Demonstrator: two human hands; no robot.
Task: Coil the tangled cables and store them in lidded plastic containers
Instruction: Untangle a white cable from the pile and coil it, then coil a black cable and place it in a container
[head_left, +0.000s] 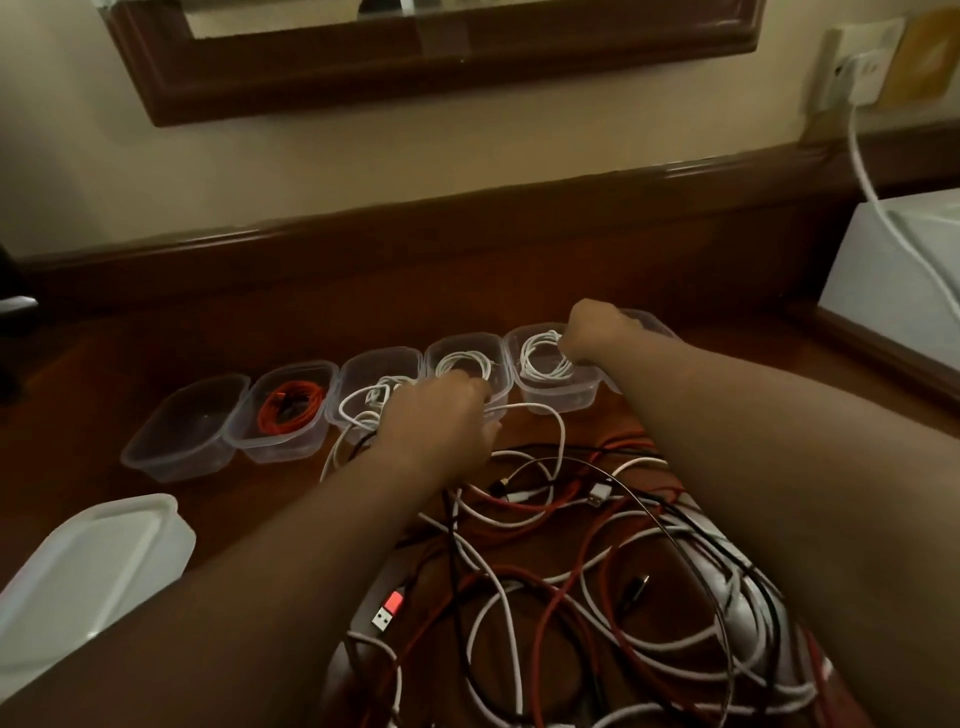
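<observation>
Right hand (597, 332) covers part of the rightmost container (644, 325); contents undeterminable. Left hand (441, 421) fingers concealed, grip unclear. Lid stack (88, 566) cut by left edge.

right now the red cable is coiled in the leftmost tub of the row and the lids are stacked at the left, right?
Not quite. The head view shows the leftmost tub with no cable in it; the red cable is coiled in the second tub from the left. The lids are indeed stacked at the left.
</observation>
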